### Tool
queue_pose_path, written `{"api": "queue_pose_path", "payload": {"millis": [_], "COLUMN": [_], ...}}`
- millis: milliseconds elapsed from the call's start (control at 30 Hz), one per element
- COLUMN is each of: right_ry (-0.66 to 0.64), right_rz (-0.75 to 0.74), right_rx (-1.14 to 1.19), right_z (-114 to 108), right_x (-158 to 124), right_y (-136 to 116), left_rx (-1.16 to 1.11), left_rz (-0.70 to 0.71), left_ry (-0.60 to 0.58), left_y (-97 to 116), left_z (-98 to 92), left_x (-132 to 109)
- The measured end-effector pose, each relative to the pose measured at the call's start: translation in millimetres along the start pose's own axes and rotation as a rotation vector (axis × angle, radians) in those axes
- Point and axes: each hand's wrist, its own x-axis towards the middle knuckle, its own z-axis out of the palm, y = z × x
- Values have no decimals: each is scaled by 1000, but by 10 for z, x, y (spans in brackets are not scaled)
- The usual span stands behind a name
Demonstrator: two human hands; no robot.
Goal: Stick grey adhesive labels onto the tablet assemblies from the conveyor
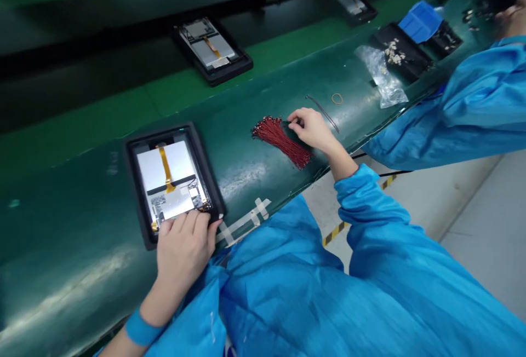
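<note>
My left hand rests on the near edge of a black tray that holds an opened tablet with a silver back and an orange flex cable. Its fingers lie flat and close together over the tray's rim. My right hand reaches to a bundle of thin red wires lying on the dark green bench. Its fingertips are pinched at the bundle's far end, and I cannot make out whether one wire is between them.
A rubber band and a thin wire lie beyond my right hand. A clear bag, black parts trays and a blue box stand further right, beside another person's blue sleeve. Two more tablet trays ride the green conveyor.
</note>
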Motion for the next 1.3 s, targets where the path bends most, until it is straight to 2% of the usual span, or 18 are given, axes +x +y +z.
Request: {"api": "queue_pose_path", "payload": {"millis": [133, 233, 367, 467, 567, 633, 733, 833, 900, 1000, 1200, 1300], "right_ry": [-31, -34, 124, 239, 222, 116, -120, -249, -263, -325, -445, -448], "right_rz": [-18, -54, -140, -221, -381, -536, -727, -817, -823, -755, -498, -432], "right_rx": [-59, -96, -78, 11, 115, 214, 368, 516, 596, 688, 897, 876], "right_z": [177, 175, 64, -16, -11, 69, 278, 507, 629, 763, 971, 1002], "right_x": [3, -7, -3, 5, -59, -179, -435, -644, -723, -810, -1096, -1237], "right_y": [-134, -146, -83, -195, -609, -1017, -1606, -1956, -2058, -2129, -2289, -2392], "left_rx": [22, -34, -206, -327, -493, -685, -1083, -1454, -1595, -1688, -1721, -1739], "left_rz": [-25, -59, -178, -274, -361, -441, -590, -677, -722, -791, -901, -927], "left_ry": [47, 95, 157, 181, 251, 280, 209, 125, 116, 130, 201, 267], "left_y": [55, 45, 11, -6, 10, 37, 52, 2, -44, -87, -80, -60], "left_z": [44, 40, -20, -89, -175, -244, -341, -404, -422, -413, -287, -229], "left_x": [31, -24, -135, -151, -70, 26, 165, 199, 146, 0, -259, -332]}}
